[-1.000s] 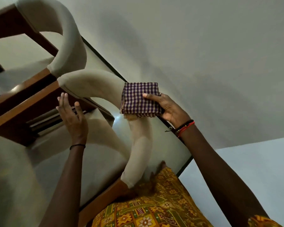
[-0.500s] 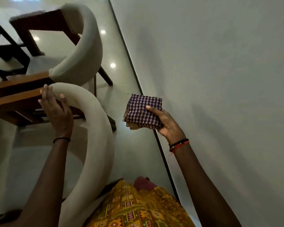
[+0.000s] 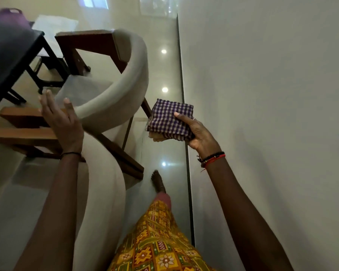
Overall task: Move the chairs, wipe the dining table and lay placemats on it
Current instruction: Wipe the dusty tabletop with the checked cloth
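Note:
Two chairs with curved cream backs and brown wooden frames stand by the wall. The near chair (image 3: 104,184) has its back under my left arm. The far chair (image 3: 125,85) stands just beyond it. My left hand (image 3: 61,122) hovers with fingers spread at the top of the near chair's back, beside the far chair's back; whether it touches is unclear. My right hand (image 3: 196,133) holds a folded purple-and-white checked cloth (image 3: 168,119) in the air, between the far chair and the wall. The dark dining table (image 3: 10,53) shows at the upper left.
A pale wall (image 3: 262,114) runs close along the right, with a dark skirting line at the glossy floor (image 3: 164,153). My bare foot (image 3: 158,181) steps in the narrow strip between chairs and wall. A purple object (image 3: 10,18) sits on the table's far part.
My view has tilted up and forward, so the far chair and the table come into sight. My right hand has carried the cloth off the near chair's back toward the wall. My left hand has lifted.

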